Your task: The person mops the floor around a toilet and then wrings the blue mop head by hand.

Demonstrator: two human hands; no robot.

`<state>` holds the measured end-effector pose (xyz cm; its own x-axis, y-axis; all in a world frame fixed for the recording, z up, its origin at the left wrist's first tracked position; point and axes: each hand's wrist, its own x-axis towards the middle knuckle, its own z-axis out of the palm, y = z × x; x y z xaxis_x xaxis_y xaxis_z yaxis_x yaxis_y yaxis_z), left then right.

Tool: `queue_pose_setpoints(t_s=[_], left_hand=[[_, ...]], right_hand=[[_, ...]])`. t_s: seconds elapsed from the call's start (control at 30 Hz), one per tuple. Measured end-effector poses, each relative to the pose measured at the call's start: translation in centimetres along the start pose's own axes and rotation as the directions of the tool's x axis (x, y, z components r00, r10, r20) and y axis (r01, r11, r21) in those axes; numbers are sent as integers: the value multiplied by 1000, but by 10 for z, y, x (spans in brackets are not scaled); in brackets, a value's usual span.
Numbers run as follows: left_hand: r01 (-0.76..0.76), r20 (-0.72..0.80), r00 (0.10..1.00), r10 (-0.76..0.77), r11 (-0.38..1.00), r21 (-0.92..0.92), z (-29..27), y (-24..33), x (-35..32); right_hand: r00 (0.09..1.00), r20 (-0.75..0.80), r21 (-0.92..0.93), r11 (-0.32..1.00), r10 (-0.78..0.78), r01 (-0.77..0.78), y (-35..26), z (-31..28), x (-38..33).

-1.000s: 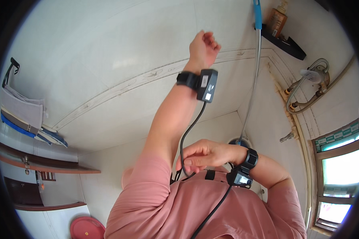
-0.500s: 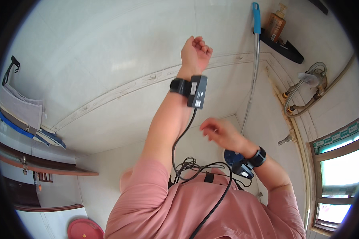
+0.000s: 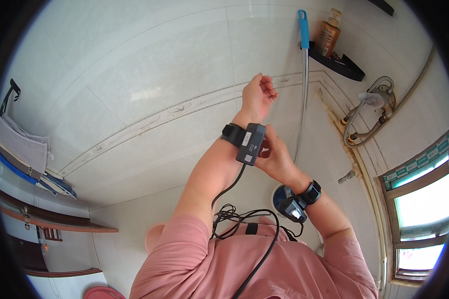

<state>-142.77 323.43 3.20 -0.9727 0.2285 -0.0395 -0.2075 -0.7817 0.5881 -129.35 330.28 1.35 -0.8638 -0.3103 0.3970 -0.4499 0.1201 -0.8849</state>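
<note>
My left hand [image 3: 258,97] is raised in front of the tiled wall, its fingers curled in a loose fist with nothing visible in them. A black strap round that wrist carries a dark rectangular device box [image 3: 251,144] with pale labels and a black cable [image 3: 228,191] running down from it. My right hand [image 3: 278,160] has its thumb and fingers closed on the right side of this box; the fingertips are partly hidden behind it. On my right wrist is another black strap [image 3: 312,193] with a similar small device [image 3: 292,209].
A blue-handled metal pole [image 3: 303,65] leans by a black corner shelf [image 3: 340,66] with a pump bottle [image 3: 328,36]. Tap and hose [image 3: 379,102] and a window [image 3: 421,209] are right. Cloths [image 3: 25,144] hang left; a blue bucket [image 3: 279,197] stands below.
My right hand has moved up and inward from apart and now touches the device box on my left wrist. My left hand has come down and slightly right.
</note>
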Motion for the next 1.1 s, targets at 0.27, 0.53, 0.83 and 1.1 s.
queue_pose_setpoints(t_s=[0.27,0.53,0.83,1.1], left_hand=[[179,97,969,-227,917,356,7,-31,-20],[202,151,924,-352,782,589,20,-48,-38],[181,146,950,-276,867,464,35,-36,-56],[-142,371,869,-328,553,821,30,-34,-71]], right_hand=[[662,674,275,719,329,-638,-20,-44,-3],[885,385,594,664,261,-455,-21,-54,-20],[901,258,808,433,348,-398,-14,-82,-13],[919,68,804,524,388,-281,-23,-92,-15]])
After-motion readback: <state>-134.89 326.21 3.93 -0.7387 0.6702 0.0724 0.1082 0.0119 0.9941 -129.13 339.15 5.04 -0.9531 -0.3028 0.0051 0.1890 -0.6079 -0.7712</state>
